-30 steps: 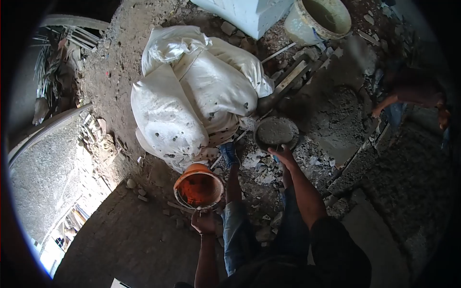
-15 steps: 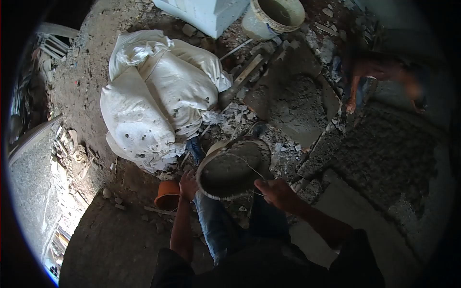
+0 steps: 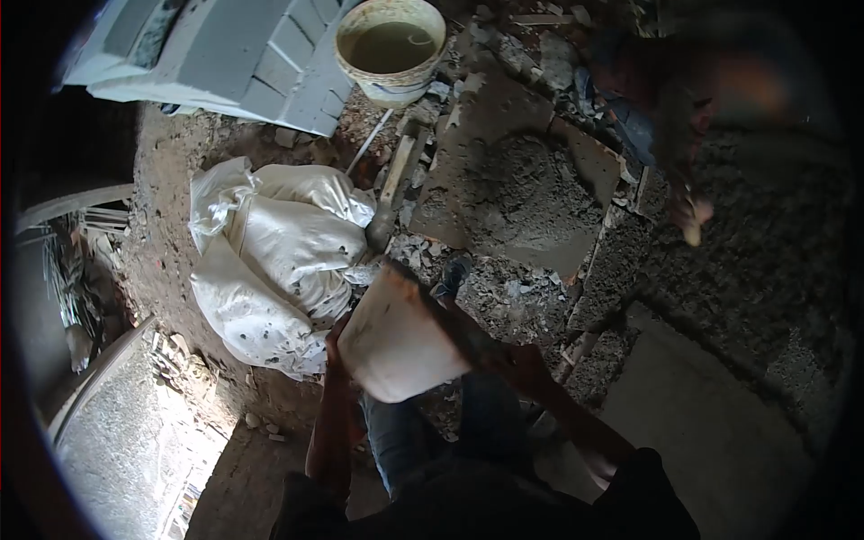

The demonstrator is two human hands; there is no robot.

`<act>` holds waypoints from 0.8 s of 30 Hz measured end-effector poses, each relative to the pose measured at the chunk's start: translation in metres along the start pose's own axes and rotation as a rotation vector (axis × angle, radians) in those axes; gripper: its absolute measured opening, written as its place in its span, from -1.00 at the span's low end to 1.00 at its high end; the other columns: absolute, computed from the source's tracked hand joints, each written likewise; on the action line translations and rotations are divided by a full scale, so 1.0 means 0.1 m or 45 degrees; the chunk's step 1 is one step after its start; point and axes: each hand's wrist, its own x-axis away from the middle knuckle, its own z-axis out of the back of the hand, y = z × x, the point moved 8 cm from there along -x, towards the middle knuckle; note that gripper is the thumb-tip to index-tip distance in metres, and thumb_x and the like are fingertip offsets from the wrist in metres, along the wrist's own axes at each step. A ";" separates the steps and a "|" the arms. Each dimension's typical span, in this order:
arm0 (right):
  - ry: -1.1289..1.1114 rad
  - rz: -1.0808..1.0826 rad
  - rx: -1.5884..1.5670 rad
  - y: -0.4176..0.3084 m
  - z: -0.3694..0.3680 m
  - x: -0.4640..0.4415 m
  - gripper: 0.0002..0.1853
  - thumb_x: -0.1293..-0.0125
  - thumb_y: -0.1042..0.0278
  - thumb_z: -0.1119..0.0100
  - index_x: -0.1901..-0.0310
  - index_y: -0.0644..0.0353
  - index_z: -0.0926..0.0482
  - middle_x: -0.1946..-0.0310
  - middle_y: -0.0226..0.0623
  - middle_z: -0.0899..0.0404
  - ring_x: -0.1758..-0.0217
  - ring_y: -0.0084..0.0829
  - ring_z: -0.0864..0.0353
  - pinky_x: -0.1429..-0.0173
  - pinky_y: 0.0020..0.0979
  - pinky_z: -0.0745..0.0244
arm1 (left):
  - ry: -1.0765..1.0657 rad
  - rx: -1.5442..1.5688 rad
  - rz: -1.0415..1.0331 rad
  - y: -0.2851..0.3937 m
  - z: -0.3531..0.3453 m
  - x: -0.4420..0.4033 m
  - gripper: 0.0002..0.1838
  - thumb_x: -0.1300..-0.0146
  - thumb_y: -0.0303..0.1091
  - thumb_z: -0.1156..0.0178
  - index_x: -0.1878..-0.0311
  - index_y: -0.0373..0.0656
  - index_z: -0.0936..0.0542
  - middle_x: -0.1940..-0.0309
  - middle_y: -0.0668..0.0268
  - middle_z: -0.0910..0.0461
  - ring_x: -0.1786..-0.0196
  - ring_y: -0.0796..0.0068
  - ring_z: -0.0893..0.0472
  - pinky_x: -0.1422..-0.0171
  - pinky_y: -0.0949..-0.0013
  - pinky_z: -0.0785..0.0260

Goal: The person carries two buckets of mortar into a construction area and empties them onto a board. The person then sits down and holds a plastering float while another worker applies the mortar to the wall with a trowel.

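A pale bucket [image 3: 396, 346] is tipped over in front of my legs, its outer side and base toward me and its mouth turned away to the right. My left hand [image 3: 337, 340] grips the bucket's left side, its fingers partly hidden in shadow. At the right end of the rim, my right hand [image 3: 526, 371] is closed on the bucket; whether it holds the rim or the wire handle is unclear. The bucket's inside is hidden. Beyond it, a heap of wet grey mortar [image 3: 540, 193] lies on a flat board [image 3: 441, 211].
A white sack [image 3: 270, 261] lies left of the bucket. Another bucket [image 3: 396, 94] with murky liquid stands at the back, beside pale stacked slabs [image 3: 243, 72]. A co-worker's hand [image 3: 691, 220] is at right over rough wet mortar [image 3: 738, 270]. Rubble surrounds the board.
The bucket has gone from mouth-up, with grey residue showing inside, to tipped with its base toward me. My right hand turned with it. The view shifted, and the co-worker's hand moved.
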 end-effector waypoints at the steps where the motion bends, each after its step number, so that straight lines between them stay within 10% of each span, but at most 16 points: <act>1: 0.108 0.066 0.104 0.15 0.07 -0.03 -0.61 -0.21 0.04 -0.22 0.51 0.25 -0.49 0.76 -0.25 -0.37 0.71 -0.46 -0.30 0.56 -0.35 -0.27 | -0.087 0.069 0.131 -0.10 -0.22 -0.32 -0.50 -0.32 -0.06 0.10 -0.11 -0.30 -0.45 0.04 0.13 -0.55 -0.05 0.31 -0.52 -0.19 0.25 -0.33; 7: 0.645 -0.220 -0.224 1.43 1.20 -0.50 -0.62 -0.07 0.12 -0.37 0.49 0.27 -0.44 0.65 -0.31 -0.42 0.50 -0.60 -0.32 0.41 -0.40 -0.30 | 0.113 -0.622 0.127 -0.55 -1.57 -1.50 -0.43 -0.17 0.12 -0.06 0.03 -0.23 -0.59 0.14 0.14 -0.60 0.03 0.35 -0.55 -0.10 0.29 -0.32; 16: 0.913 -0.254 -0.954 1.77 2.09 -0.22 -0.56 -0.14 -0.05 -0.30 0.39 0.22 -0.44 0.55 -0.51 -0.39 0.55 -0.72 -0.26 0.51 -0.57 -0.13 | -0.044 -1.758 -0.227 -0.05 -3.91 -0.84 -0.37 -0.15 0.23 0.01 -0.01 -0.13 -0.60 0.11 -0.09 -0.57 -0.05 -0.01 -0.52 -0.19 0.17 -0.28; 18: 0.961 -0.381 -0.827 1.79 2.12 -0.21 -0.56 -0.17 -0.07 -0.24 0.39 0.21 -0.44 0.57 -0.50 -0.38 0.58 -0.72 -0.25 0.54 -0.53 -0.12 | -0.319 -2.013 -0.843 -0.15 -4.08 -0.89 -0.38 -0.20 0.18 0.02 0.02 -0.21 -0.60 0.09 -0.06 -0.58 -0.07 0.00 -0.52 -0.23 0.16 -0.25; 21: 0.988 -0.447 -0.327 1.69 2.57 -0.49 -0.49 -0.19 -0.12 -0.15 0.39 0.30 -0.45 0.59 -0.38 -0.39 0.50 -0.62 -0.32 0.42 -0.47 -0.32 | -0.354 -1.496 -0.773 0.06 -4.19 -0.78 -0.44 -0.26 0.04 0.01 -0.09 -0.26 -0.51 0.20 0.00 -0.61 0.06 0.03 -0.57 -0.16 0.16 -0.32; 24: 0.840 -0.592 -0.357 2.30 2.16 -0.37 -0.55 -0.25 -0.05 -0.09 0.44 0.29 -0.45 0.61 -0.32 -0.47 0.54 -0.61 -0.42 0.49 -0.50 -0.24 | -0.497 -2.294 -1.475 -0.32 -4.08 -0.81 -0.46 -0.31 -0.22 0.04 -0.31 -0.22 -0.23 0.39 0.11 -0.55 0.32 0.07 -0.54 0.12 0.13 -0.37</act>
